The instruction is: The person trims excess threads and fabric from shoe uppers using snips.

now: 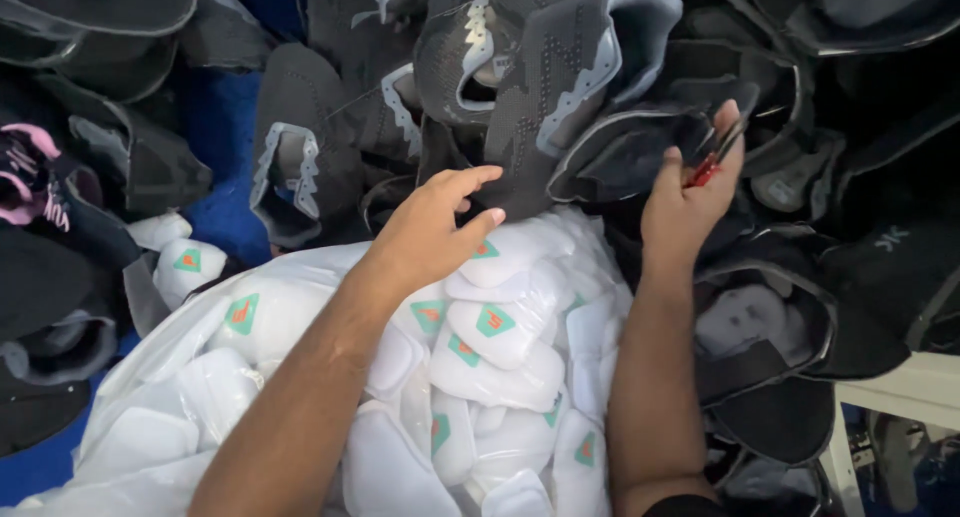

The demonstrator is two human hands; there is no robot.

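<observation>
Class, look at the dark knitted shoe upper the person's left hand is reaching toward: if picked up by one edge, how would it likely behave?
The dark knitted shoe upper would probably flop, since it already lies bent over the heap. It looks thin and hollow, so likely light. The left hand might drag neighbouring uppers along, as they overlap in a loose pile.

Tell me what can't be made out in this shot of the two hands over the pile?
- Head view: the small red-handled tool in the right hand; fingers cover most of it, so its kind is unclear.
- White insoles: the clear plastic bag and both forearms hide many.
- Dark shoe uppers: cut off by the edges.
- Left hand: whether it touches the pile.
</observation>
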